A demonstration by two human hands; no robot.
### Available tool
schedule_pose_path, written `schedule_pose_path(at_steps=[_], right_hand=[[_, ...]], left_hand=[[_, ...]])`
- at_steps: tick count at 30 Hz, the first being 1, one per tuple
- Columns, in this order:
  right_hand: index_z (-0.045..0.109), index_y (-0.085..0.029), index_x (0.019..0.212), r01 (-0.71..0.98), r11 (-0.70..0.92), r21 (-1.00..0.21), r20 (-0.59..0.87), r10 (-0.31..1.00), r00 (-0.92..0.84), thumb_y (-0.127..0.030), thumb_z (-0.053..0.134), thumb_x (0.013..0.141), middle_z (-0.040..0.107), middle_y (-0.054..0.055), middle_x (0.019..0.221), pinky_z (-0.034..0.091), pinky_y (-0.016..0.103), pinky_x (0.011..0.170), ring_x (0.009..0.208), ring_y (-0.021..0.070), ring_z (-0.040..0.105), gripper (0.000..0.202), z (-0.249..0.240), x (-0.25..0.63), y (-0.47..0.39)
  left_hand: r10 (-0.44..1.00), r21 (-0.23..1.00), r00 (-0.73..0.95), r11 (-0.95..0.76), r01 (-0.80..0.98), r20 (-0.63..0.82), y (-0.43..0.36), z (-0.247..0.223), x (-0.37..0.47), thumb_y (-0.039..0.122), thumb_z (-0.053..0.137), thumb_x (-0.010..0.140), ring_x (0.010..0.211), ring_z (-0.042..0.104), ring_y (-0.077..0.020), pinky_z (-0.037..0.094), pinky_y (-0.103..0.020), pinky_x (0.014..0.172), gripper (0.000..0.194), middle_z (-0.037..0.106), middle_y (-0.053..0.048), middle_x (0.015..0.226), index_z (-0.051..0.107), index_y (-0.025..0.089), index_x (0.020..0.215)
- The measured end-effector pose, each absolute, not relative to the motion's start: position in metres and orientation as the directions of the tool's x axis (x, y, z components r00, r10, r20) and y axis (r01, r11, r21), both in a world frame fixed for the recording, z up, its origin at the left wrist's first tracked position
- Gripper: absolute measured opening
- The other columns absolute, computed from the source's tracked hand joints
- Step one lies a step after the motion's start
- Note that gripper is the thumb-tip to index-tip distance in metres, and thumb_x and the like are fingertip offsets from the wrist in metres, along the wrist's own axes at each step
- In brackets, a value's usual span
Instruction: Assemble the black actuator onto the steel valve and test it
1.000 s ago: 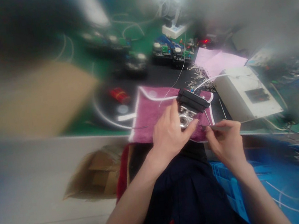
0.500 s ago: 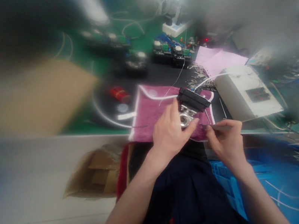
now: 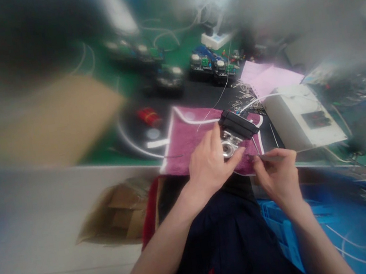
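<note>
My left hand (image 3: 205,159) is closed around the side of a silver metal fitting (image 3: 228,144) with a round opening, thumb at its near edge. A black rectangular housing (image 3: 237,124) is joined to the fitting's far side. Both lie on a purple cloth (image 3: 183,141) with white edging. Just right of the fitting, my right hand (image 3: 279,172) pinches a thin grey metal tool (image 3: 271,158) between thumb and fingers. A slim rod (image 3: 255,145) stands up by the fingertips, close to the housing; whether it belongs to the tool, I cannot tell.
Loose screws and small parts (image 3: 246,94) lie beyond the cloth, near pink paper (image 3: 270,76). A white box (image 3: 303,115) stands at the right. Several circuit-board units (image 3: 201,62) sit at the back. A red roll (image 3: 149,116) lies left; blue crates (image 3: 321,221) stand below the bench.
The whole scene sits slightly lower in the picture, as the head view has shifted a little. Both hands keep their grips, and the fitting and housing stay in place on the cloth.
</note>
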State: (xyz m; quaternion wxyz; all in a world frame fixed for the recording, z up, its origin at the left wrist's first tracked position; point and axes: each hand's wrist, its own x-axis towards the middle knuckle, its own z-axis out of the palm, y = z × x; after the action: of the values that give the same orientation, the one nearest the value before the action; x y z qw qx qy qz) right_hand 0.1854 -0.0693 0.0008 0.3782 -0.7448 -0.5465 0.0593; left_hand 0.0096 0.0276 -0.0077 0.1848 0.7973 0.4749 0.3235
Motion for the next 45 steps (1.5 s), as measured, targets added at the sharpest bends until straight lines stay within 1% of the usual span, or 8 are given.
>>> schedule_pose_path(at_steps=[5, 14, 17, 20, 25, 30, 35, 45], right_hand=[[0.048, -0.024, 0.11, 0.785, -0.093, -0.612, 0.339, 0.866, 0.367, -0.039, 0.073, 0.092, 0.076, 0.002, 0.077, 0.054, 0.025, 0.052, 0.059, 0.019, 0.074, 0.034, -0.001, 0.188, -0.07], [0.051, -0.022, 0.111, 0.861, -0.098, -0.499, 0.335, 0.894, 0.297, -0.042, 0.07, 0.095, 0.074, 0.001, 0.074, 0.051, 0.027, 0.052, 0.054, 0.0185, 0.071, 0.033, 0.002, 0.194, -0.073], [0.052, -0.022, 0.111, 0.873, -0.099, -0.478, 0.34, 0.895, 0.288, -0.042, 0.069, 0.095, 0.075, 0.002, 0.078, 0.051, 0.028, 0.053, 0.054, 0.0173, 0.07, 0.031, 0.004, 0.195, -0.075], [0.053, -0.022, 0.113, 0.872, -0.114, -0.476, 0.319, 0.902, 0.292, -0.042, 0.069, 0.095, 0.075, 0.001, 0.08, 0.05, 0.027, 0.054, 0.054, 0.0158, 0.068, 0.031, 0.005, 0.195, -0.076], [0.053, -0.022, 0.112, 0.874, -0.105, -0.474, 0.302, 0.913, 0.274, -0.041, 0.069, 0.096, 0.074, -0.001, 0.077, 0.049, 0.027, 0.054, 0.054, 0.0161, 0.069, 0.03, 0.008, 0.197, -0.076], [0.054, -0.021, 0.112, 0.883, -0.107, -0.457, 0.335, 0.899, 0.283, -0.041, 0.068, 0.096, 0.075, 0.001, 0.077, 0.05, 0.028, 0.055, 0.055, 0.017, 0.07, 0.029, 0.007, 0.196, -0.078], [0.054, -0.022, 0.113, 0.872, -0.103, -0.479, 0.384, 0.869, 0.313, -0.039, 0.07, 0.095, 0.079, 0.006, 0.091, 0.053, 0.029, 0.058, 0.063, 0.0185, 0.074, 0.03, 0.01, 0.191, -0.078], [0.055, -0.022, 0.112, 0.881, -0.122, -0.457, 0.4, 0.857, 0.326, -0.043, 0.069, 0.095, 0.078, 0.006, 0.091, 0.054, 0.03, 0.06, 0.066, 0.0199, 0.075, 0.031, 0.01, 0.192, -0.078]], left_hand=[[0.88, 0.597, 0.342, -0.475, 0.647, 0.33, 0.027, -0.008, 0.009, 0.068, 0.052, 0.098, 0.121, 0.067, -0.0333, 0.058, -0.043, 0.095, 0.085, 0.064, -0.017, 0.137, 0.032, 0.013, 0.159], [0.888, 0.596, 0.34, -0.46, 0.659, 0.31, 0.028, -0.006, 0.008, 0.068, 0.054, 0.097, 0.12, 0.068, -0.0343, 0.058, -0.041, 0.093, 0.085, 0.065, -0.017, 0.136, 0.033, 0.013, 0.158], [0.892, 0.604, 0.338, -0.453, 0.656, 0.301, 0.028, -0.006, 0.008, 0.068, 0.054, 0.097, 0.122, 0.067, -0.034, 0.057, -0.041, 0.094, 0.085, 0.064, -0.017, 0.137, 0.032, 0.014, 0.159], [0.893, 0.606, 0.34, -0.45, 0.656, 0.295, 0.027, -0.006, 0.008, 0.068, 0.055, 0.096, 0.125, 0.066, -0.0338, 0.057, -0.041, 0.096, 0.086, 0.063, -0.017, 0.139, 0.031, 0.014, 0.159], [0.895, 0.607, 0.35, -0.446, 0.658, 0.278, 0.027, -0.006, 0.007, 0.069, 0.054, 0.096, 0.127, 0.065, -0.034, 0.057, -0.042, 0.097, 0.086, 0.062, -0.018, 0.141, 0.032, 0.015, 0.158], [0.891, 0.606, 0.365, -0.452, 0.655, 0.269, 0.028, -0.005, 0.006, 0.069, 0.053, 0.097, 0.127, 0.064, -0.0348, 0.057, -0.045, 0.097, 0.087, 0.061, -0.018, 0.142, 0.03, 0.013, 0.159], [0.892, 0.612, 0.362, -0.45, 0.65, 0.272, 0.028, -0.005, 0.006, 0.069, 0.054, 0.096, 0.127, 0.064, -0.0356, 0.057, -0.045, 0.097, 0.087, 0.061, -0.019, 0.142, 0.03, 0.013, 0.16], [0.89, 0.61, 0.362, -0.454, 0.649, 0.277, 0.027, -0.006, 0.007, 0.07, 0.053, 0.096, 0.127, 0.065, -0.0352, 0.057, -0.044, 0.097, 0.088, 0.061, -0.019, 0.143, 0.029, 0.014, 0.16]])
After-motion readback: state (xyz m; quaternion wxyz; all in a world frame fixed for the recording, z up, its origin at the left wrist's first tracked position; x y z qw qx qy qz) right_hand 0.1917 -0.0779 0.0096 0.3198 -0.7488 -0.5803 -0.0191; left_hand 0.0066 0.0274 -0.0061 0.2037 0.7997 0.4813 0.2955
